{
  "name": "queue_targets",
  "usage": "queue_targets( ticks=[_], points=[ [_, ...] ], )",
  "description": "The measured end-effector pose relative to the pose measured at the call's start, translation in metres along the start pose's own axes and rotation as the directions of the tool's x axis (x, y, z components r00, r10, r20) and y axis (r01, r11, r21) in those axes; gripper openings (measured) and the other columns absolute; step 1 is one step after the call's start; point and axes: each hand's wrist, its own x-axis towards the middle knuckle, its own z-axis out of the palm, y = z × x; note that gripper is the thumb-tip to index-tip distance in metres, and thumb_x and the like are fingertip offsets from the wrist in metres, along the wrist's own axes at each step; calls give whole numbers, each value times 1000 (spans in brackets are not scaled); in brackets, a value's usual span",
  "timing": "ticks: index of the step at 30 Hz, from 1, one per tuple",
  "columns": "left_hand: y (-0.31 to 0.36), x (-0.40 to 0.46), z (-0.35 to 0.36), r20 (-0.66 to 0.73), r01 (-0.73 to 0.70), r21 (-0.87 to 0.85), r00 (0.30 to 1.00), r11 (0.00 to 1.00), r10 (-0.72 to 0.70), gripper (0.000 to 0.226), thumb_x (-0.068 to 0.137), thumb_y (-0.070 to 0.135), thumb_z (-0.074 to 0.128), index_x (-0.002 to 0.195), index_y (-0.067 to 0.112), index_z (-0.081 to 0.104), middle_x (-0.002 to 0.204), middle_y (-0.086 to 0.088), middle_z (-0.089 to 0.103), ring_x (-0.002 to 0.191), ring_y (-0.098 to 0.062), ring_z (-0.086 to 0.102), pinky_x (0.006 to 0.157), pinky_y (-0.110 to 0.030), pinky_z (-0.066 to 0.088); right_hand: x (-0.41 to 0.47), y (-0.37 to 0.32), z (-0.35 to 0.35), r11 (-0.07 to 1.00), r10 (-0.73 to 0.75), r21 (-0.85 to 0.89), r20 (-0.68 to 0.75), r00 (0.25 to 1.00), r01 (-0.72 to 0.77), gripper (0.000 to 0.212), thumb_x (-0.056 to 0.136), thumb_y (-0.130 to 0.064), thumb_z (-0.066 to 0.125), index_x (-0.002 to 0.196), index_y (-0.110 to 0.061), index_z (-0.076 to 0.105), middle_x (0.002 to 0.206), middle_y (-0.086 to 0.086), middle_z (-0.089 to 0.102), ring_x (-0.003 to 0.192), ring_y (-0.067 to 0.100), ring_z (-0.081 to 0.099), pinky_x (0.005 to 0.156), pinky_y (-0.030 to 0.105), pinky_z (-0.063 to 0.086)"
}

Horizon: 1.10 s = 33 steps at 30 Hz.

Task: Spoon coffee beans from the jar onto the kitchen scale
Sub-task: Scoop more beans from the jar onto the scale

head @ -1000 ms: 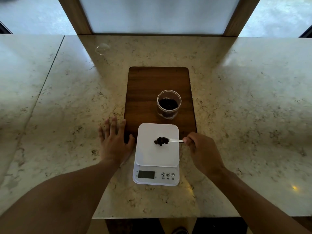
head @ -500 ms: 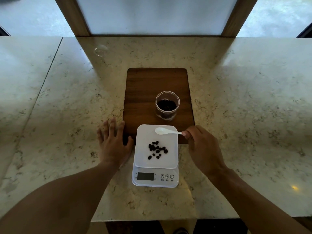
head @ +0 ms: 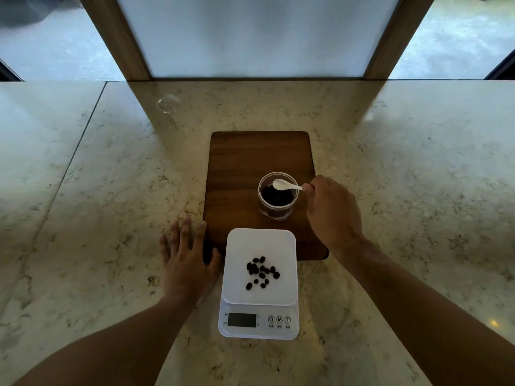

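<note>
head view: right hand [head: 331, 213] pinches a white spoon [head: 284, 185], its empty bowl over the open jar [head: 277, 195] of coffee beans on the wooden board [head: 237, 168]. left hand [head: 186, 263] lies flat, fingers spread, on the counter [head: 111, 190] beside the scale [head: 260, 282], which carries loose beans [head: 262, 271].

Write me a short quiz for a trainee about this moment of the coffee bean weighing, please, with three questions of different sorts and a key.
1. True or false: the white spoon is full of beans.
2. Where does the jar stand? A) on the wooden board B) on the scale C) on the bare countertop
3. Fill in: the left hand lies flat and holds ____.

Key:
1. False: its bowl is empty, over the jar's mouth, held by the right hand.
2. A
3. nothing; it rests on the countertop beside the scale, where loose coffee beans lie.
</note>
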Motion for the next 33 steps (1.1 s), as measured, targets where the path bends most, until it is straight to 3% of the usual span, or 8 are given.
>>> queue_targets(
  ticks=[5,12,15,21,24,28,33],
  points=[
    [1,1,0,13,2,8,1000,1000,-2,74,90,58,28,155,24,24,167,-14,9,154,-31,-7,122,-55,0,12,-4,7,992,-104,-72,26,994,106,20,96,-27,52,83,-14,57,73,3,61,53,13,41,44,21,19],
    [-1,2,3,-6,1,6,1000,1000,-1,73,90,57,31,155,23,26,166,-15,13,154,-31,-4,122,-56,2,18,-2,-2,958,-255,-102,123,959,267,14,95,-23,55,89,-12,61,80,5,62,56,22,56,48,26,34],
    [-1,2,4,-3,4,13,1000,1000,-4,73,90,58,31,155,24,26,166,-14,14,154,-30,-5,122,-56,2,21,0,-10,945,-298,-98,135,945,312,13,93,-21,57,87,-11,62,78,6,61,54,23,54,48,26,31],
    [-1,2,3,-12,2,14,1000,1000,-2,73,89,57,32,154,23,29,165,-16,17,154,-33,-2,122,-56,3,34,-4,-19,959,-212,-172,81,974,223,20,97,-26,50,91,-10,62,84,7,63,64,25,59,52,27,32],
    [-1,2,2,-19,0,7,1000,1000,0,73,89,57,33,153,23,29,165,-16,16,154,-33,-2,122,-55,1,32,-11,-16,961,-159,-205,139,977,185,17,96,-22,51,92,-10,62,88,8,65,71,27,62,55,28,34],
    [0,2,3,-15,1,6,1000,1000,-1,73,89,58,32,154,23,28,166,-16,15,154,-32,-3,123,-54,0,27,-17,-6,972,-76,-203,220,972,122,13,94,-23,56,92,-13,64,87,7,67,64,18,52,54,28,38],
    [-1,3,4,-2,1,7,1000,1000,-1,75,89,58,31,154,23,28,166,-16,14,154,-33,-3,122,-56,2,33,-20,-3,992,12,-123,307,952,27,18,94,-27,57,97,-13,67,87,8,69,74,22,63,57,30,46]
  ],
)
